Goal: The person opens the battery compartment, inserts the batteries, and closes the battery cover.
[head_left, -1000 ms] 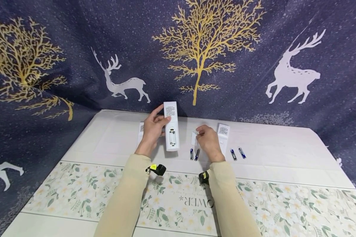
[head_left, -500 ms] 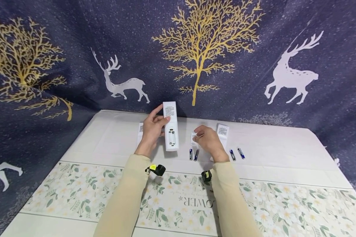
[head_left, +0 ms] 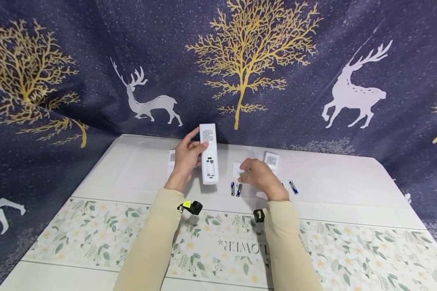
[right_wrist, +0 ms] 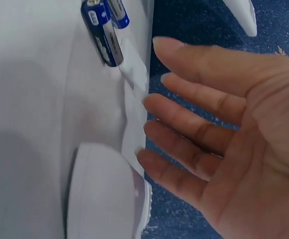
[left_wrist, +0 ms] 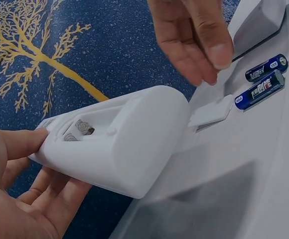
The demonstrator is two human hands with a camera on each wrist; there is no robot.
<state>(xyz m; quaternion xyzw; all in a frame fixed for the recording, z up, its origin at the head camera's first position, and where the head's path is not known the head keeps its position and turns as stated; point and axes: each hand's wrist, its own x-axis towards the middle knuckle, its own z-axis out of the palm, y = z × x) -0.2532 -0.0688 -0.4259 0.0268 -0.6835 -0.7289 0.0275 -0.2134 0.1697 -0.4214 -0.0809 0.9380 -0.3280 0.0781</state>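
My left hand (head_left: 185, 159) grips a white remote control (head_left: 209, 154), its back turned up, thumb across the upper part and fingers behind. Its battery compartment (left_wrist: 87, 127) is uncovered; bare springs show inside. My right hand (head_left: 258, 176) holds nothing; its fingers are spread and slightly bent in the right wrist view. Just left of its fingertips a white battery cover (head_left: 236, 169) lies on the table. Two blue AAA batteries (left_wrist: 259, 89) lie side by side close to that cover.
Another white remote (head_left: 271, 160) lies behind my right hand, partly hidden by it. A further one (head_left: 171, 161) is partly covered by my left hand. At the right lies a battery (head_left: 293, 187), another mostly hidden beside it. A patterned cloth (head_left: 218, 81) hangs behind the table.
My right hand has drawn back to the right from the battery cover, and its fingers have opened. The cover stays on the table. The left hand and the remote have hardly moved.
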